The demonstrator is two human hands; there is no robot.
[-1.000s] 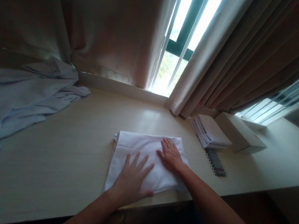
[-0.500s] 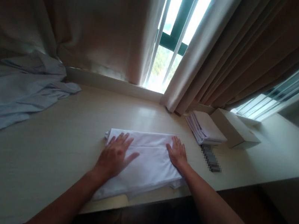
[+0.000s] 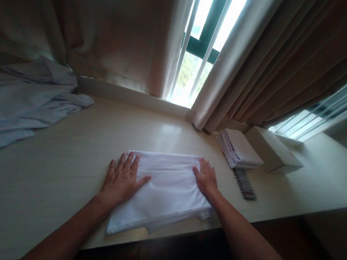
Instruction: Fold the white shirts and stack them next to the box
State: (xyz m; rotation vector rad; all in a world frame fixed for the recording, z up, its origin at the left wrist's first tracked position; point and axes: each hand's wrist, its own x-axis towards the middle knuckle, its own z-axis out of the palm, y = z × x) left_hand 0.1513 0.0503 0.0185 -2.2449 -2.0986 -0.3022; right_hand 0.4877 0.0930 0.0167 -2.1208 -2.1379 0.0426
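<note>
A folded white cloth (image 3: 167, 186) lies on the pale wooden tabletop (image 3: 66, 161) near its front edge. My left hand (image 3: 121, 179) rests flat at the cloth's left edge, fingers spread, half on the cloth and half on the table. My right hand (image 3: 205, 179) lies flat on the cloth's right edge with fingers stretched out. Neither hand grips anything. The cloth's near left corner hangs slightly past the table's front edge.
Crumpled light-blue fabric (image 3: 9, 104) covers the table's left end. A stack of folded white cloths (image 3: 239, 151) and a white box (image 3: 272, 150) sit at the right by the curtains (image 3: 270, 57). A small dark object (image 3: 245, 184) lies beside them.
My left hand has slid leftward across the cloth, from its middle to its left edge. My right hand moved slightly to the cloth's right edge. The cloth looks flatter.
</note>
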